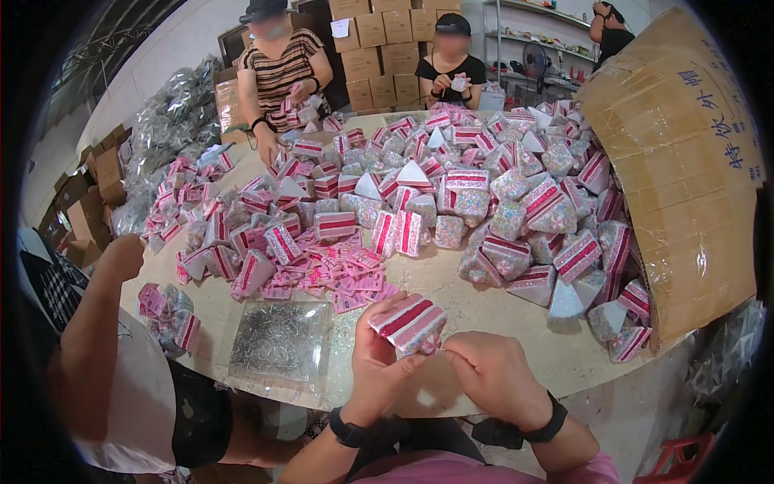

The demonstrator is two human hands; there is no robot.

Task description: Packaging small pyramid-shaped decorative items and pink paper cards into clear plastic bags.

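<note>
My left hand (379, 363) is closed round a glittery cake-slice ornament (411, 323) with pink, white and dark red layers and a speckled side. Its thumb presses along the lower side. To the right of the slice, my right hand (492, 371) is pinched closed at the ornament's right end. Something thin and pale seems to run between the fingers and the slice, too small to name. Left of my hands lies a clear shallow tray (314, 355) with many thin metal pins (274, 339). Flat pink tags (347, 274) are heaped just beyond.
Cake-slice ornaments (468, 194) cover much of the table (435, 282). A cardboard sheet (685, 177) stands along the right edge. At my left stands a person (121, 347); two others (286, 73) (451, 73) handle ornaments across the table. Cartons (379, 56) are stacked behind.
</note>
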